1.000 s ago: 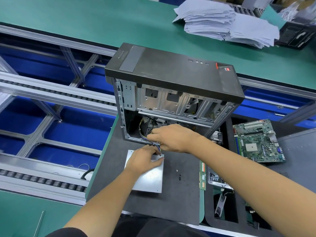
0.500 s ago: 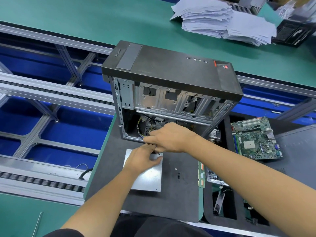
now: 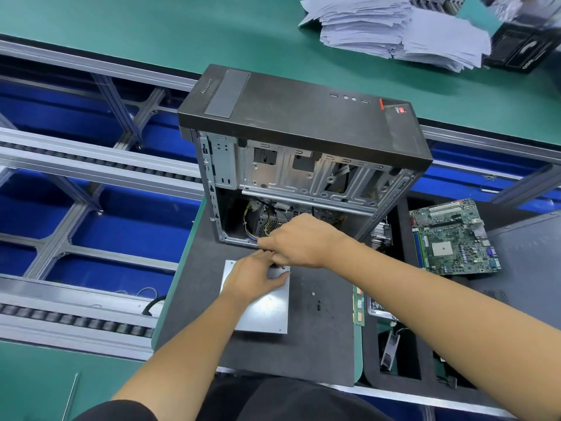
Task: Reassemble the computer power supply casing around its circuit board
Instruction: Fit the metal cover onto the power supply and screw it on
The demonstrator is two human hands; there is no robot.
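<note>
A black tower case (image 3: 303, 117) stands upright on a dark mat (image 3: 321, 344), its open side facing me. Low inside it sits the perforated power supply (image 3: 268, 226) with yellow and black cables (image 3: 250, 218). A flat silver casing plate (image 3: 264, 311) lies on the mat in front of the case. My left hand (image 3: 253, 279) rests on the plate's far end with its thumb spread; its fingertips are tucked under my right hand. My right hand (image 3: 303, 241) hovers at the case's lower opening, fingers curled round the cable bundle at the rim.
Small black screws (image 3: 318, 306) lie on the mat right of the plate. A green motherboard (image 3: 452, 238), a memory stick (image 3: 358, 305) and a heatsink (image 3: 381, 235) sit on the foam tray (image 3: 370, 354) to the right. Paper stacks (image 3: 394, 28) lie far back. Conveyor rails (image 3: 91, 165) run left.
My right hand has moved up toward the case opening, and the wires seen between my hands are now covered. My left hand stays on the plate.
</note>
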